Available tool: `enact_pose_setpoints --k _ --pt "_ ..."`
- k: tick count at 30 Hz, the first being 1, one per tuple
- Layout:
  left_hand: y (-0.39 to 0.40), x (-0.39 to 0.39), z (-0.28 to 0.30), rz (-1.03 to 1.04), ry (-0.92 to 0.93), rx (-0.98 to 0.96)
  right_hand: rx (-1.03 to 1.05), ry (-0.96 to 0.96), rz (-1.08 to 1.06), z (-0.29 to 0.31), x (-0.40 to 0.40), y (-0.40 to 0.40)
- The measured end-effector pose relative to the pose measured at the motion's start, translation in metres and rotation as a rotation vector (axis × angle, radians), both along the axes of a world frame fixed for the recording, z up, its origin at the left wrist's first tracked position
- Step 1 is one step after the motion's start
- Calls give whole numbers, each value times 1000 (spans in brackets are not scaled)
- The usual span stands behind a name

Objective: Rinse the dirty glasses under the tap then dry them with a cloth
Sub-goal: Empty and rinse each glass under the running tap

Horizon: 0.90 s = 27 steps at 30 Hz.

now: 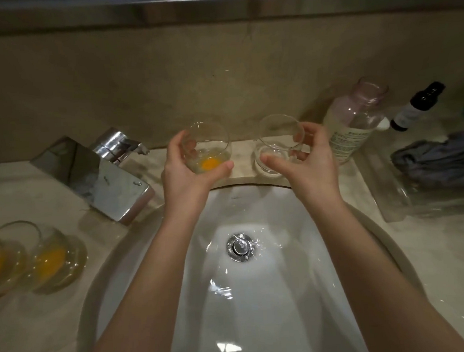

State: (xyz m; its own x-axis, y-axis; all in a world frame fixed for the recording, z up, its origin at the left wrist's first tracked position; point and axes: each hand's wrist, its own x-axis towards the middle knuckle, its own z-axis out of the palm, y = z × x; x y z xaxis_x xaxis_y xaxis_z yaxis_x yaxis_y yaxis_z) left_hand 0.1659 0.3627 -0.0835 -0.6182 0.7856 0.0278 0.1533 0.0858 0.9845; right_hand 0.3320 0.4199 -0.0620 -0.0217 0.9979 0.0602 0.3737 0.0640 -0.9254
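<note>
I am working over the sink [299, 253], holding two glasses above the bench's [240, 158] back edge: my left hand [183, 176] is curling round the yolk-stained glass [207, 147], my right hand [311, 164] round the clear glass [280, 142]. Both are looking thin, light, breakable and probably slippery, so I am gripping low round the walls, never the rims.

A home bathroom, seen from above at a washbasin. A white oval sink [254, 201] with a chrome drain plug [240, 246] is set into a pale marble-look counter [42, 312]. A square chrome tap [96, 177] stands left of the left hand [182, 173]. Toiletry bottles [356, 120] stand right of the right hand [311, 164], against a beige wall.
</note>
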Motion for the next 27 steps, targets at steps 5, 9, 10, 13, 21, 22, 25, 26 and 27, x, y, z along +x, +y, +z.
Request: enact_pose_setpoints --k 5,9,10,13,21,22,25,26,27 --pt "-16 4 -2 10 -56 36 101 -41 -14 14 -1 -13" --pt "-43 11 1 -33 -124 49 303 101 45 40 -20 -31" --pt "-51 12 3 -44 -138 48 313 149 92 45 -28 -37" --pt "-76 12 8 -52 -204 23 244 240 241 52 -50 -53" --pt "-140 4 -2 19 -351 -64 -171 304 439 38 -106 -50" --pt "-144 3 -4 21 -360 -69 -190 296 468 36 -113 -50" --pt "-152 0 -7 36 -380 -75 -222 287 518 33 -132 -51" --pt "-153 -1 -8 40 -386 -75 -223 283 523 31 -137 -50" --pt "-154 -3 -8 44 -391 -76 -218 277 524 30 -141 -50"
